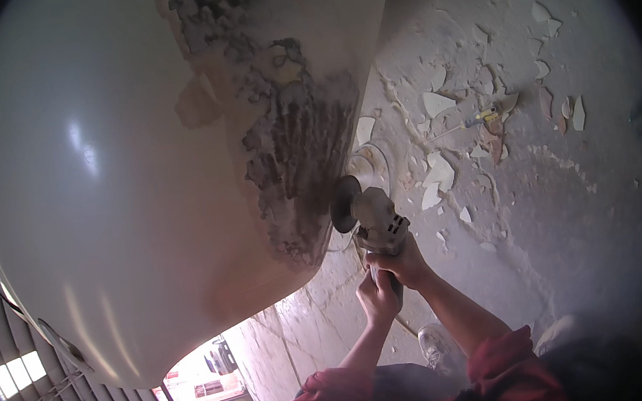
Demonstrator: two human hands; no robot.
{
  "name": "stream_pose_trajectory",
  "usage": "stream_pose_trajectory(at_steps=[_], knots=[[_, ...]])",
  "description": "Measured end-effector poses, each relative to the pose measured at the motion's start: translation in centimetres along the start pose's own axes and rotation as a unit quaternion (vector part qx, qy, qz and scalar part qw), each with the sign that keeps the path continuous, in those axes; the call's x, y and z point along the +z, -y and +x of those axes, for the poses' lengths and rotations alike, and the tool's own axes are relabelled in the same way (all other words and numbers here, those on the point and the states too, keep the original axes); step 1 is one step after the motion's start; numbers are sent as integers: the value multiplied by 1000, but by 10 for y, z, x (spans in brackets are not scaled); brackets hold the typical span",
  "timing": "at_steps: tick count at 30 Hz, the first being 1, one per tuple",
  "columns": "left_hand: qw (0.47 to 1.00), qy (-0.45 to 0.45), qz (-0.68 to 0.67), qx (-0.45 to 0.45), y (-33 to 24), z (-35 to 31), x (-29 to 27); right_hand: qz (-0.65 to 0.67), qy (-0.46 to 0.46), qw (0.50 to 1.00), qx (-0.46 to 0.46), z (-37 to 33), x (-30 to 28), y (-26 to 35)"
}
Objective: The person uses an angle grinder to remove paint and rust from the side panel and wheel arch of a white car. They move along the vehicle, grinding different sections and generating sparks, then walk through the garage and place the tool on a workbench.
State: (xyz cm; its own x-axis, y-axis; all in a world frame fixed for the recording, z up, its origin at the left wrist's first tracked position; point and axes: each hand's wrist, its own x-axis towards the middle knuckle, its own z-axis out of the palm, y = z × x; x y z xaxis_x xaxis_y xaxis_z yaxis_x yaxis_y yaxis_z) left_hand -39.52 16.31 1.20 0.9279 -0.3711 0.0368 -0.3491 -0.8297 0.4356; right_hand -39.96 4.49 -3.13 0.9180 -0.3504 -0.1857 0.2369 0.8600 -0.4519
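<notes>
Both my hands are closed around a dusty angle grinder point(378, 222). My left hand point(378, 298) wraps the lower end of its body. Higher up, near the grinder's head, my right hand point(404, 264) grips it. The dark round disc point(345, 203) is at the edge of a large, glossy, white curved panel point(133, 197); whether it touches cannot be told. Beside the disc, a rough, dark, stripped patch point(297, 156) runs up the panel, with ragged paint edges and streaks.
Broken white and brownish flakes point(443, 172) lie across the dusty grey floor point(575, 236). Among them is a screwdriver point(463, 124) with a yellow handle. A cord point(406, 325) hangs below the grinder, near my shoe point(435, 345). Haze hangs at lower right. Corrugated wall point(4, 312) stands left.
</notes>
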Motion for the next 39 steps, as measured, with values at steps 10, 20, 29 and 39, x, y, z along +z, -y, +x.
stream_pose_trajectory(at_steps=[10, 20, 29, 39], knots=[[999, 25, 33, -32, -1, 3, -6, 42, 7, 999, 28, 1, 0, -4], [999, 29, -17, -19, -12, 16, -5, -19, -4, 1000, -8, 7, 3, 17], [999, 19, -40, 20, -32, 25, -5, -70, -6, 997, -39, 10, 8, 41], [999, 18, -41, 8, -39, 32, -2, -51, -48, 993, -91, 15, 11, 47]])
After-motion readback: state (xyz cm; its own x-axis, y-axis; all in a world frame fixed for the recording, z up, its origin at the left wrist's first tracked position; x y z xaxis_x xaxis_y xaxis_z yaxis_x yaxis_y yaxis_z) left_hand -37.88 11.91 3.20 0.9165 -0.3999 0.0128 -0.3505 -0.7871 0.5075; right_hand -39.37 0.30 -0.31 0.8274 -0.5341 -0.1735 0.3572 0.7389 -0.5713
